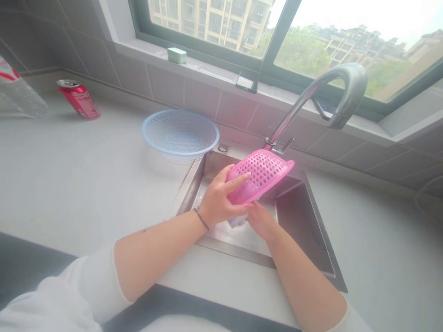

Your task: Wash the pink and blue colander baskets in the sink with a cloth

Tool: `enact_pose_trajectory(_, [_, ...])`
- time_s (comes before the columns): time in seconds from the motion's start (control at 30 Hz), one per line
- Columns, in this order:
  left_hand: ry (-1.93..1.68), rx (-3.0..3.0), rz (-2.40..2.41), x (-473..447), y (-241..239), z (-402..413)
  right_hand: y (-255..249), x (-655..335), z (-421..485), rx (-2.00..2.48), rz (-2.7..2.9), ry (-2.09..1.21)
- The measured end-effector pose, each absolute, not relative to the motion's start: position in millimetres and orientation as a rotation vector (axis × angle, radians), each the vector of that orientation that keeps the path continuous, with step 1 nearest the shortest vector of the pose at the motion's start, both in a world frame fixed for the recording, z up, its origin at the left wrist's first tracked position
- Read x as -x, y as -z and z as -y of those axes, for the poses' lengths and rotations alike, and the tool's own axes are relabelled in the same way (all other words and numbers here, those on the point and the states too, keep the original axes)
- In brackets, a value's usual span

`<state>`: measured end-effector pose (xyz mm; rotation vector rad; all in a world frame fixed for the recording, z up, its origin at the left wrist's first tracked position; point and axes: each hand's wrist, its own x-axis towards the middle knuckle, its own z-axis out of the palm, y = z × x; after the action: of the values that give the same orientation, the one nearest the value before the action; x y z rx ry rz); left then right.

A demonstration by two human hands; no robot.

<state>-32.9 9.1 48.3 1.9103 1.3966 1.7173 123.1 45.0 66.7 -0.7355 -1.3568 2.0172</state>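
Head view: you hold a pink perforated plastic colander (261,175) tilted over the stainless steel sink (297,221).
Your left hand (219,203) grasps its side with spread fingers; your right hand (263,222) sits beneath it, its fingers too hidden to tell their grip.

The right hand (261,221) is only partly shown, its fingers being hidden behind a pink perforated colander (265,173). A pale object (237,221) is mostly covered by the colander and the left hand (219,200), so its kind cannot be told. The floor of the steel sink (297,221) is largely blocked by both. A clear plastic bottle (19,90) is cut off by the left edge, and a small dark object (246,82) on the windowsill cannot be identified.
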Motion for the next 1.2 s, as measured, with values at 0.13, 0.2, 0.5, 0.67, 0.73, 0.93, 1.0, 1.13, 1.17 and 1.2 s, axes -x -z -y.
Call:
enact_pose_trajectory(0.13, [-1.671,-1.988,-1.352,31.0,-50.2,-10.2,-74.4,-128.5,-50.0,0.583,1.158,-2.014])
enact_pose_trajectory(0.2, [-1.703,-2.006,-1.267,29.1,-51.0,-9.7,-77.4,-130.4,-50.3,0.564,1.132,-1.959])
enact_pose_trajectory(0.5, [-1.569,-1.879,-1.457,34.7,-49.7,-12.9,-62.4,-125.5,-48.3,0.636,1.138,-2.104])
enact_pose_trajectory(0.67, [-1.477,-1.751,-1.303,35.5,-43.1,-14.3,-68.3,-132.3,-54.5,0.604,0.909,-2.107])
enact_pose_trajectory(0.73, [-1.475,-1.715,-1.274,37.1,-39.6,-14.1,-69.4,-133.2,-55.5,0.609,0.875,-2.096])
enact_pose_trajectory(0.93, [-1.289,-1.756,-1.364,39.0,-43.1,-13.9,-65.8,-133.2,-55.8,0.638,0.835,-2.041])
enact_pose_trajectory(1.0, [-1.297,-1.759,-1.406,37.5,-45.9,-13.9,-64.8,-130.9,-53.6,0.632,0.874,-2.045])
enact_pose_trajectory(1.13, [-1.377,-1.787,-1.476,34.7,-48.9,-13.2,-65.3,-123.5,-47.1,0.588,1.032,-2.049])
enact_pose_trajectory(1.17, [-1.393,-1.800,-1.495,34.5,-49.4,-13.0,-65.7,-121.7,-45.7,0.586,1.074,-2.045])
enact_pose_trajectory(1.2, [-1.405,-1.810,-1.513,34.4,-50.0,-12.6,-66.0,-120.2,-44.6,0.594,1.108,-2.038])
